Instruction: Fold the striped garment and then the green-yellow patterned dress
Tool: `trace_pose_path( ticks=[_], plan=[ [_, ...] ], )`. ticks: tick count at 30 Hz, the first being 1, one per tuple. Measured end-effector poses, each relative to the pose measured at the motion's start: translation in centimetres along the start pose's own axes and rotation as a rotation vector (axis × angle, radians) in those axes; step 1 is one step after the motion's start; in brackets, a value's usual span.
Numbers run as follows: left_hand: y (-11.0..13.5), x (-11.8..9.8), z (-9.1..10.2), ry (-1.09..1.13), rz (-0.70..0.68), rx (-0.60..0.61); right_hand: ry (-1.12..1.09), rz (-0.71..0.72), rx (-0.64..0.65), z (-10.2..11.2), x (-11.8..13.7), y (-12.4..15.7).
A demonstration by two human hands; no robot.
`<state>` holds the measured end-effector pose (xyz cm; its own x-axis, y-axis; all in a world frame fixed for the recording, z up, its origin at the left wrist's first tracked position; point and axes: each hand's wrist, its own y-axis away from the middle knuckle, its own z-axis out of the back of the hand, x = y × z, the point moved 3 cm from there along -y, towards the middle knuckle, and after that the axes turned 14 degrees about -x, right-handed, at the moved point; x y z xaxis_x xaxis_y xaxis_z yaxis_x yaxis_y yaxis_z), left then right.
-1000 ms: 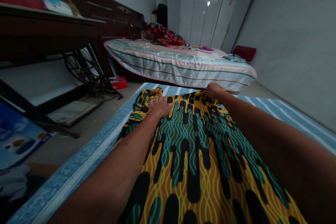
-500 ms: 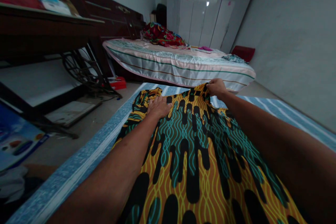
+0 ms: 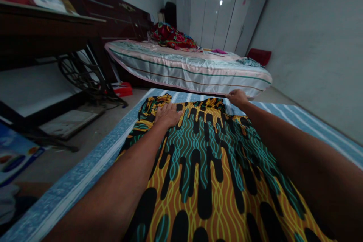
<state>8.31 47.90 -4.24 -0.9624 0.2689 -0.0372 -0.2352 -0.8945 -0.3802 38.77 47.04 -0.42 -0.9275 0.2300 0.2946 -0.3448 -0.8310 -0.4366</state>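
Note:
A patterned cloth (image 3: 204, 162) in orange, black and teal lies spread on a blue striped mat (image 3: 93, 166) on the floor. My left hand (image 3: 167, 115) rests flat on the cloth near its far left corner, fingers stretched out. My right hand (image 3: 237, 97) is at the cloth's far right edge, fingers curled onto the fabric there. Both forearms reach out over the cloth.
A low bed with a striped sheet (image 3: 187, 68) stands just beyond the mat, with a red bundle (image 3: 168, 34) on it. A dark treadle sewing table (image 3: 48, 41) is at the left. White wardrobes (image 3: 218, 7) line the back wall. Papers (image 3: 14, 155) lie at the left.
My right hand lifted the cloth's far edge, then moved right and lowered it, so the edge now lies flatter. The left hand stayed pressed in place.

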Motion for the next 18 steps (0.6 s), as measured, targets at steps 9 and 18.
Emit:
trace_pose_path(
  ticks=[9,18],
  plan=[
    [-0.2,0.0,0.2,0.005,-0.008,-0.009,0.197,0.090,0.309,1.6,-5.4,4.0],
    [-0.3,0.1,0.1,0.003,-0.021,-0.015,0.416,0.060,0.189,1.9,-8.2,5.2]
  ],
)
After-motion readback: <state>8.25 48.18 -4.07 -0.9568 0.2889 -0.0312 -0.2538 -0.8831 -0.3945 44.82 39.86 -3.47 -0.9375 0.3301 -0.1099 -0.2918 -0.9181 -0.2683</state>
